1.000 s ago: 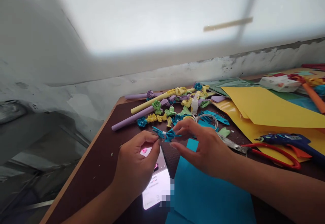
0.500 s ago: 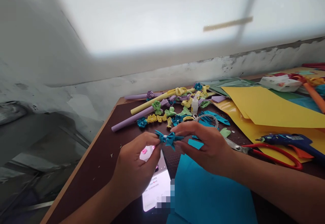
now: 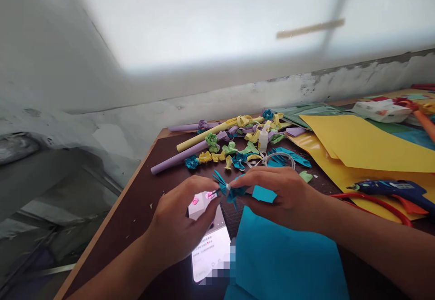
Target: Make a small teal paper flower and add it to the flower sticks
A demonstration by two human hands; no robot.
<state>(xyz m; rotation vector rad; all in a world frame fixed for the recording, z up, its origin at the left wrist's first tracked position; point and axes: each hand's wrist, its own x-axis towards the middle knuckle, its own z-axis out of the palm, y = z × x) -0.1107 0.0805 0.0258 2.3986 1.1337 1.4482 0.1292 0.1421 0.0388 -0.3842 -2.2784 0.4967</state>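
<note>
My two hands meet over the dark brown table (image 3: 136, 209), both pinching a small teal folded paper bow (image 3: 228, 188) tied at its middle with a white band. My left hand (image 3: 181, 220) grips its left side with thumb and fingers closed. My right hand (image 3: 283, 195) pinches its right side, fingers curled. Under my hands lie a lit phone (image 3: 208, 245) and a teal paper sheet (image 3: 285, 259).
Behind my hands lie several small crumpled paper flowers (image 3: 212, 142), purple and yellow paper rolls (image 3: 190, 151), a small glue bottle (image 3: 263, 139) and a tape ring (image 3: 280, 159). Yellow sheets (image 3: 360, 143), red-handled scissors (image 3: 374, 202) and a blue glue gun (image 3: 394, 190) are at right. The table's left edge drops off.
The hands have drawn closer together and slightly lower. The bow has been turned and squeezed, so its fan ends point up and down more than sideways.
</note>
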